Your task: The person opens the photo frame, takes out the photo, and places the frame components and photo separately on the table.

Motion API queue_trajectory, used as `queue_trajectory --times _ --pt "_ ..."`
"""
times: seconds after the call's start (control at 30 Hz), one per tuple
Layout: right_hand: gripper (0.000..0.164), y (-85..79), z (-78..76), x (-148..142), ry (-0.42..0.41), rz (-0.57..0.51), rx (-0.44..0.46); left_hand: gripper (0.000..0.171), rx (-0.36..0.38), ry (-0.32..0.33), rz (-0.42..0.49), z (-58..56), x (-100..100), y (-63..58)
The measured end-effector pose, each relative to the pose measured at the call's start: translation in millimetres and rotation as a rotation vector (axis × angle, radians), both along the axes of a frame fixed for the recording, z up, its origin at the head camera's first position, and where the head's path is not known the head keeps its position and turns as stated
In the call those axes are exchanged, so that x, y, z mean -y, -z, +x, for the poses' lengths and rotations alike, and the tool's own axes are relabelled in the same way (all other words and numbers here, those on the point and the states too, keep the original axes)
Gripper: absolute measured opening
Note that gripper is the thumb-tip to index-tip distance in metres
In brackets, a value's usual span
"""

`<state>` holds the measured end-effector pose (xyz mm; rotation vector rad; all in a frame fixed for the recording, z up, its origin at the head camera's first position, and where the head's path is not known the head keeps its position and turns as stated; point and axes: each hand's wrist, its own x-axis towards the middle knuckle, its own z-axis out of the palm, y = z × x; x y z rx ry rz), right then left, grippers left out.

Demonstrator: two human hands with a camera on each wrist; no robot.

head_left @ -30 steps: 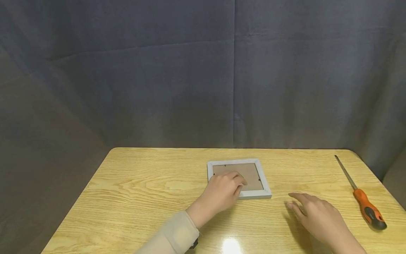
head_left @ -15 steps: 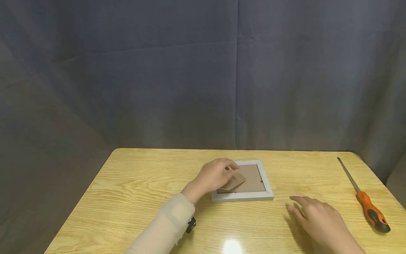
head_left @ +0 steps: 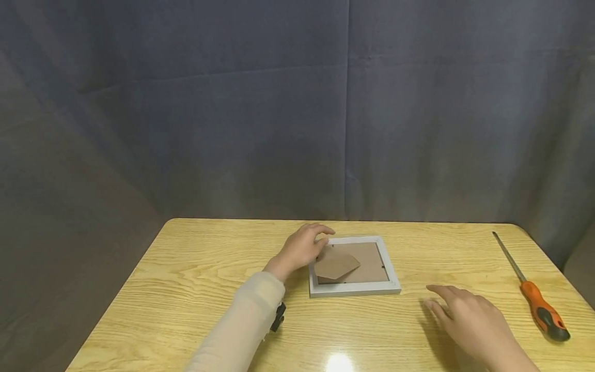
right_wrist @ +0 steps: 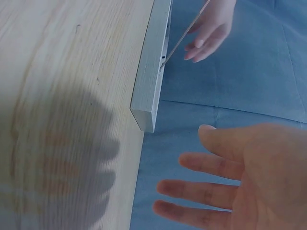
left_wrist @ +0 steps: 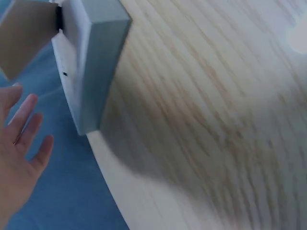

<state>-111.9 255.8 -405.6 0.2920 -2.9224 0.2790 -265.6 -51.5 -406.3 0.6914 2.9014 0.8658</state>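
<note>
A picture frame [head_left: 355,291] with a pale grey rim lies face down on the table, its brown backing [head_left: 373,258] up. From the backing a brown stand flap [head_left: 337,264] rises at a slant. My left hand [head_left: 301,247] hovers by the frame's far left corner, fingers loosely bent and holding nothing. In the left wrist view a gap shows between those fingers [left_wrist: 29,129] and the flap [left_wrist: 29,36]. To the right of the frame, my right hand [head_left: 471,320] hangs above the table with spread, relaxed fingers, as the right wrist view also shows.
A screwdriver [head_left: 536,299] with an orange and black handle lies along the right side of the wooden table [head_left: 195,289]. Behind the table hangs a dark blue-grey curtain [head_left: 260,129]. A black device [head_left: 278,317] sits under my left wrist.
My left hand has lifted the stand flap from the backing, let it go and moved away to the far left. The flap stays raised. My right hand has hardly moved.
</note>
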Motion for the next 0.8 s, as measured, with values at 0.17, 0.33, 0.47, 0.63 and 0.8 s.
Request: queue_trajectory --times 0.17,0.33,0.47,0.63,0.8 --pt "0.039 -1.2 -0.6 2 -0.007 -0.006 -0.007 0.036 -0.014 -0.004 -0.116 -2.6 11 13.2" --pt "0.037 -2.9 -0.6 4 -0.015 -0.009 -0.034 0.041 0.002 0.022 -0.184 -2.0 22 21.0" --pt "0.036 -3.8 -0.7 5 -0.025 -0.001 -0.037 0.043 0.037 0.050 -0.148 -1.8 24 20.6" --pt "0.037 -4.0 -1.4 5 -0.036 0.005 -0.024 0.051 0.064 0.057 -0.148 0.1 23 16.9" --pt "0.037 -5.1 -2.6 5 -0.031 0.007 -0.023 0.055 0.019 0.038 -0.233 1.5 25 14.1"
